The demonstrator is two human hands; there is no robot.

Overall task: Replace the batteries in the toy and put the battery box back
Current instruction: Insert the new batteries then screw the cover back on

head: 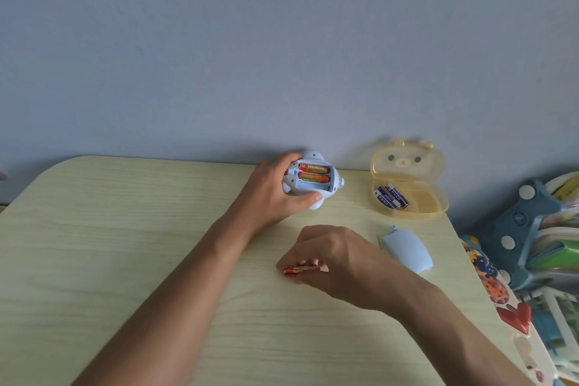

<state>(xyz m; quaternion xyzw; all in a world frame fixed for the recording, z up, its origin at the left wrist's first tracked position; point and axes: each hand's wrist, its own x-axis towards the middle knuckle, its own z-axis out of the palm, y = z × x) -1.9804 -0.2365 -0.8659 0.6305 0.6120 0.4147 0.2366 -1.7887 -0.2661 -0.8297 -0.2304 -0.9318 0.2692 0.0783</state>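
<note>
A pale blue toy (313, 180) lies upside down near the table's far edge, its battery bay uncovered. Two orange batteries (314, 174) sit in the bay, and one slot below them is bare. My left hand (275, 189) grips the toy from the left side. Nearer to me, my right hand (332, 255) pinches an orange battery (296, 269) right at the tabletop. The toy's blue battery cover (407, 249) lies loose on the table to the right. A yellow bear-faced battery box (407, 185) stands with its lid up and holds several white-and-blue batteries (390, 196).
The light wooden table (125, 244) runs to a grey wall behind. Past the table's right edge stand a blue toy with white knobs (517, 229), stacked colourful boxes and a strip of stickers (495, 288).
</note>
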